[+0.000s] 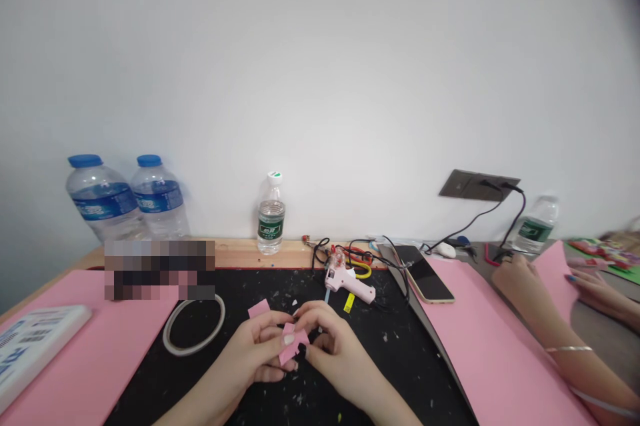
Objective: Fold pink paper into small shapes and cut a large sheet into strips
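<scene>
My left hand (255,359) and my right hand (335,363) meet above a black cutting mat (400,359), their fingers pinching a small, irregular piece of pink craft foam (293,344) between them. Part of that piece is hidden by my fingers. A second pink foam scrap (259,309) shows just beyond my left hand, though I cannot tell if it touches the hand. A pink hot glue gun (347,279) lies on its side beyond my right hand, its nozzle pointing toward my fingers.
A roll of clear tape (194,326) lies on the mat. Pink foam sheets (120,319) (490,346) flank it. A phone (425,273), cables and water bottles (271,216) stand along the back. A co-worker's hands (525,286) (595,289) work at the right.
</scene>
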Motion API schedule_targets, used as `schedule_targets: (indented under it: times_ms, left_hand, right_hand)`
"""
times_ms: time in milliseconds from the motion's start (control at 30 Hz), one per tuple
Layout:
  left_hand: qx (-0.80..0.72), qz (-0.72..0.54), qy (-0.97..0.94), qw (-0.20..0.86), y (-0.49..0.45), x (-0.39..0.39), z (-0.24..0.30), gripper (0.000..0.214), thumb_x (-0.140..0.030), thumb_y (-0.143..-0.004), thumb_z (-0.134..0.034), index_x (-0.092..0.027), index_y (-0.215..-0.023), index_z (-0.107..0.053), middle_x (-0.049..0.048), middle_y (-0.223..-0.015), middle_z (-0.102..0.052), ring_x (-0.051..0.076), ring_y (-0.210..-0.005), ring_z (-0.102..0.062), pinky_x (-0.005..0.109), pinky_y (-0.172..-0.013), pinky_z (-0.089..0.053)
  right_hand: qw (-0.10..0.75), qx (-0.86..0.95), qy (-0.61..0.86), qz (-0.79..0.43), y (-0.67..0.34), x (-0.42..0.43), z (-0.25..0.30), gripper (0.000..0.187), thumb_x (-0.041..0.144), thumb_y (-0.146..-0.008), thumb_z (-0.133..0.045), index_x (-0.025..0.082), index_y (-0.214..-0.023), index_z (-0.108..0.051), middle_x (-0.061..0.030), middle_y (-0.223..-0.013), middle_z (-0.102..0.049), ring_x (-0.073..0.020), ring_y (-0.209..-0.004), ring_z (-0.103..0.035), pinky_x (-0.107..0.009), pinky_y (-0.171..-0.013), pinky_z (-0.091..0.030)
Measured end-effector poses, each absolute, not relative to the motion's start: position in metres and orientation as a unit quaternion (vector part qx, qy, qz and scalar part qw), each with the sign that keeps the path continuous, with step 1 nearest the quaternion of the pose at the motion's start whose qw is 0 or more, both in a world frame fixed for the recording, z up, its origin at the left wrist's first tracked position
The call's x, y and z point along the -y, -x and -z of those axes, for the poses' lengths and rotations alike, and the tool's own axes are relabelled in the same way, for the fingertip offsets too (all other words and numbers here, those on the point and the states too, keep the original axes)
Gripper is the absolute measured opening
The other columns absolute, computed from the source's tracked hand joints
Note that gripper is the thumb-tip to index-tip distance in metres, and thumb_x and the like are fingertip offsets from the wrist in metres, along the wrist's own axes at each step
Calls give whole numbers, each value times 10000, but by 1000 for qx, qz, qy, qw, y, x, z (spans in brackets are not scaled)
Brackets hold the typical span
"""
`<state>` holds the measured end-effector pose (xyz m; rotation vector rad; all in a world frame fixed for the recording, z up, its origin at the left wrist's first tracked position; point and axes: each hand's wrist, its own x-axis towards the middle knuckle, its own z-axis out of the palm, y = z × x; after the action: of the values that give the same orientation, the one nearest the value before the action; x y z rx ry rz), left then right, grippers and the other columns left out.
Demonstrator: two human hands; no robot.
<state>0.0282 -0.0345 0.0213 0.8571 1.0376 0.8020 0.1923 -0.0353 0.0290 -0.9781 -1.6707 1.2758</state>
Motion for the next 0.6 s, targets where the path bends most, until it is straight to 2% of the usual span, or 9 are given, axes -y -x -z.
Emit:
schedule_targets:
  times_ms: [233, 467, 600]
  left_hand:
    - [-464, -371, -436, 676, -31, 29, -9, 370, -413, -621, -696, -163, -859, -564, -16, -625, -642, 92, -441, -573, 161, -405, -402]
    - [-459, -364, -440, 681, -31, 28, -3, 400, -419, -609, -704, -170, -882, -550, 18, -712, -684, 101, -459, -589, 180, -431, -420]
    - [-468, -364, -439, 675, -30, 28, -2, 425, -446, -607, -700, -171, -896, -552, 9, -690, -673, 103, -450, -590, 179, -424, -420]
  right_hand:
    - [386, 698, 406, -446, -191, 35, -28, 268, 1, -661, -529, 212, -791, -630, -30, -1020, -515, -129, -791, -543, -186, -538, -389]
    - [390, 698, 428, -421, -191, 33, -21, 129, 82, -647, -651, 195, -707, -651, -35, -1009, -534, -126, -732, -551, -205, -544, -399]
    - [398, 703, 425, -408, -192, 32, -18, 168, 120, -597, -717, 191, -724, -633, -29, -998, -539, -133, -746, -545, -203, -544, -393]
